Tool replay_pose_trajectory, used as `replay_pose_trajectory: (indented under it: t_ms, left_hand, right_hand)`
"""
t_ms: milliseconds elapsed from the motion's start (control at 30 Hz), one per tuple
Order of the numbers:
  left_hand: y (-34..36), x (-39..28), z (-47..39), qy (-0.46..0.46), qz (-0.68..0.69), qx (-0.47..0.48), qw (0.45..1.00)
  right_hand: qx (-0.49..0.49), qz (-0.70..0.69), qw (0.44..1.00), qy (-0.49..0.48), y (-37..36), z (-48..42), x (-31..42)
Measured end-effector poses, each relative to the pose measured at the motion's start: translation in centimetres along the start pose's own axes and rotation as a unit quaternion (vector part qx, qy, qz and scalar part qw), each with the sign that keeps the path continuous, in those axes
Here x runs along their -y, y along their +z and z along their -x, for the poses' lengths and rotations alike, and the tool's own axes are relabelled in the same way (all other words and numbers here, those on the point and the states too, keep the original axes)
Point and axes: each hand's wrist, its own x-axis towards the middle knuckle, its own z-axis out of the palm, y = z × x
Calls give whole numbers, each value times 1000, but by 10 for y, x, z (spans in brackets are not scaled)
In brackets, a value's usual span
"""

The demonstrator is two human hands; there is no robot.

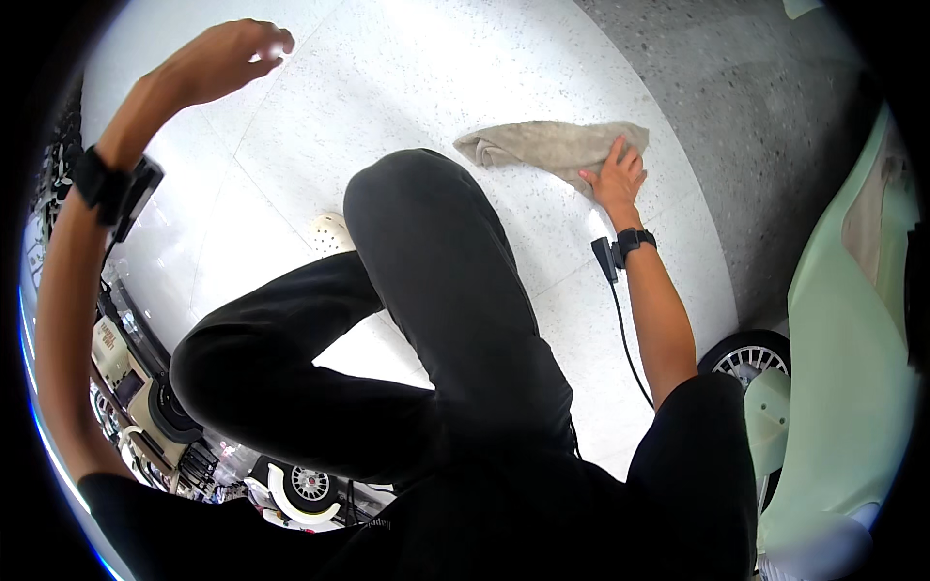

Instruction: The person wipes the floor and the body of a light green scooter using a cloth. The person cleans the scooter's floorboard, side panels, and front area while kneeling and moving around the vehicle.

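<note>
A crumpled beige cloth (541,144) lies on the white speckled floor ahead of my knees. My right hand (619,178) rests on the cloth's right end with its fingers spread. A black strap with a small cabled device sits on my right wrist. Raised at the upper left, my left hand (243,58) is away from the cloth, its fingers loosely curled; a small bright patch shows between thumb and fingers, and I cannot tell whether it is a thing held. A similar strapped device is on my left wrist.
A pale green scooter body (843,327) stands close on the right, with a spoked wheel (748,357) beside it. Grey speckled flooring (697,109) borders the white floor. At the lower left are another wheel (311,483) and cream vehicle parts. A cream perforated clog (330,234) shows by my knee.
</note>
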Motion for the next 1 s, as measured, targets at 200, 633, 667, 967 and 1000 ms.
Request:
replay_pose_trajectory:
  t_ms: [200, 633, 667, 967, 1000]
  left_hand:
    - [-15, -65, -8, -5, 86, 8, 996]
    - [212, -291, -207, 151, 212, -185, 948]
    - [211, -295, -208, 152, 244, -210, 935]
    - [200, -280, -207, 104, 422, -182, 882]
    - [199, -283, -208, 92, 421, -195, 881]
  right_hand:
    - [27, 5, 999, 32, -12, -3, -1]
    - [-152, -99, 980, -80, 9, 7, -12]
    - [-159, -106, 978, -81, 13, 11, -14]
    - [-105, -191, 974, -56, 18, 61, 20]
    - [-111, -174, 977, -55, 22, 61, 21]
